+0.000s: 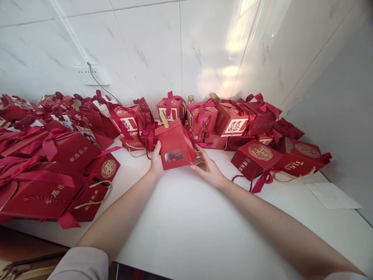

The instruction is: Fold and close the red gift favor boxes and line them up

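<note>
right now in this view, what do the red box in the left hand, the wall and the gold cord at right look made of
Red box: probably card, matt, with crisp folded edges. Wall: likely glazed tile, shiny, given its straight joints and reflections. Gold cord: textile or paper, perhaps slightly glossy, with twisted strands.

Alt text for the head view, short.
A person's left hand holds a red box with a small window, the right hand at its other side, over a white table. Red ribboned boxes crowd the left and line the tiled wall behind.

white socket (85, 76) (with grey cable (98, 82)) on marbled tiles (151, 39)
</note>
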A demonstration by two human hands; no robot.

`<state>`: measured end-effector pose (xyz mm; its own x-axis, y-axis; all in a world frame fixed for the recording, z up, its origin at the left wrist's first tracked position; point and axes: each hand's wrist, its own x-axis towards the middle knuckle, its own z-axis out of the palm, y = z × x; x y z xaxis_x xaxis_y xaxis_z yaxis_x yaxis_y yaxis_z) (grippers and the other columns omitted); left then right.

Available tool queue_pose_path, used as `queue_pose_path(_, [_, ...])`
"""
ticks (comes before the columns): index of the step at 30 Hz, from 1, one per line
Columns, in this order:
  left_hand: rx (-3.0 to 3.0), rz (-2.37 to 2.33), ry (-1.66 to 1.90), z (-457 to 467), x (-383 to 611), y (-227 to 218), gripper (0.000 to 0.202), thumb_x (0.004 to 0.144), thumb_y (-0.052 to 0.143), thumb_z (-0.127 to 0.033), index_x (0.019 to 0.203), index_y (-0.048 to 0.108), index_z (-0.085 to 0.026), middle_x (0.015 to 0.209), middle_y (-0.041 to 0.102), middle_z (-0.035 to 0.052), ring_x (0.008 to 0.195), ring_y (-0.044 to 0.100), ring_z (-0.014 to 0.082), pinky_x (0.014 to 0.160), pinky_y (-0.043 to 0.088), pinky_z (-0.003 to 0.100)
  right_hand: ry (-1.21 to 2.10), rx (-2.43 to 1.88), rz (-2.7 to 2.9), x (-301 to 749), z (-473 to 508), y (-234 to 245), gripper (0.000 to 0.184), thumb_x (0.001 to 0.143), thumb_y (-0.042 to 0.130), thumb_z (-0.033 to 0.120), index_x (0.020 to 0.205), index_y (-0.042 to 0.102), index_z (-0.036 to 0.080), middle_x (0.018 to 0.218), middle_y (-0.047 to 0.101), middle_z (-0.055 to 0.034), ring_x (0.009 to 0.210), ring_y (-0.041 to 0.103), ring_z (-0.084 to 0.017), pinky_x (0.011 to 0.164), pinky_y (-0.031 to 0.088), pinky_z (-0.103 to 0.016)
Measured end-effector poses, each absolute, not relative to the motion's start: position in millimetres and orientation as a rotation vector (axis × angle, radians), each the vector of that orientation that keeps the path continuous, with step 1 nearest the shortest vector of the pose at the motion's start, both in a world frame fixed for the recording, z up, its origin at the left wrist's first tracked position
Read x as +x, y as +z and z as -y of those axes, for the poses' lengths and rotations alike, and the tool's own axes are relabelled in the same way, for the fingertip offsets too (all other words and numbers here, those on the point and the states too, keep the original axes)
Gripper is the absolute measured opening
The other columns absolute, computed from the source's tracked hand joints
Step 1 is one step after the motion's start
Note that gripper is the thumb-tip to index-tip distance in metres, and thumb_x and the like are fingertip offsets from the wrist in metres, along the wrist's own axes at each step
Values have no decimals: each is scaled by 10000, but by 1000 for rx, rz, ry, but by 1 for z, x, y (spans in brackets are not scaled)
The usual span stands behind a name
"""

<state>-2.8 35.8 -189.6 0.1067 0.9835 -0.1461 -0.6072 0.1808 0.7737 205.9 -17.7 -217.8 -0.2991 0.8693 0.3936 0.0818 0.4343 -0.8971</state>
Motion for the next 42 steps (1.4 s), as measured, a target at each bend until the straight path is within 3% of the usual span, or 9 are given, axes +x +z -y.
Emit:
queue_pose_path(4, [654,-791,1323,-38,0,-194,356,832,639,-433,1032,670,-140,998,738,89,898,700,228,834,550,348,681,-890,1738,198,31,-215,728,871,656,392,1482,276,276,1341,515,-127,859,637,-200,834,557,-401])
queue_pose_path(8, [749,-784,1182,-31,7,-188,345,827,619,-449,969,683,-141,925,737,88,792,694,227,727,547,333,584,-797,1834,193,39,-212,636,874,652,342,1429,342,323,1318,510,-102,826,624,-189,791,571,-371])
queue_pose_path(20, [833,-758,1110,-26,12,-180,344,830,606,-468,953,670,-154,824,723,70,735,670,223,671,518,325,524,-824,1959,198,40,-208,728,860,645,320,1473,251,333,1301,493,-100,800,609,-191,748,564,-370])
queue_pose_path(24, [810,-797,1104,-28,10,-184,406,845,575,-523,934,675,-140,839,727,87,730,671,228,679,526,338,462,-796,2011,197,42,-204,679,891,608,306,1483,281,358,1345,477,-89,994,610,-233,879,537,-395])
queue_pose_path(28, [720,-740,1288,-33,4,-188,385,857,553,-512,988,680,-173,904,738,56,806,694,217,761,538,330,491,-839,1901,197,42,-202,663,925,570,344,1512,262,329,1381,502,-75,1222,520,-266,1039,442,-417])
queue_pose_path(32, [580,-700,1433,-36,-5,-190,239,841,522,-352,887,696,-194,834,745,20,819,701,216,763,546,326,669,-945,1741,199,35,-207,617,925,567,400,1489,331,310,1322,563,-68,939,637,-218,929,505,-389])
queue_pose_path(35, [625,-637,1277,-34,-9,-191,236,796,564,-325,900,705,-168,877,754,48,906,698,255,822,546,358,767,-991,1668,200,31,-209,440,961,503,427,1372,496,272,1197,621,-61,907,629,-203,887,504,-362])
queue_pose_path(37, [663,-595,1155,-32,-10,-190,301,785,591,-370,963,700,-153,957,750,80,964,685,289,858,537,403,776,-1002,1668,200,29,-208,333,984,450,432,1196,622,241,1105,643,-60,958,615,-213,882,492,-353])
queue_pose_path(42, [694,-473,883,-20,-7,-175,705,739,565,-636,1232,603,-134,1224,652,174,1146,588,416,900,480,573,788,-1022,1658,201,26,-206,368,989,421,463,874,675,222,1071,646,-64,984,611,-224,893,477,-353])
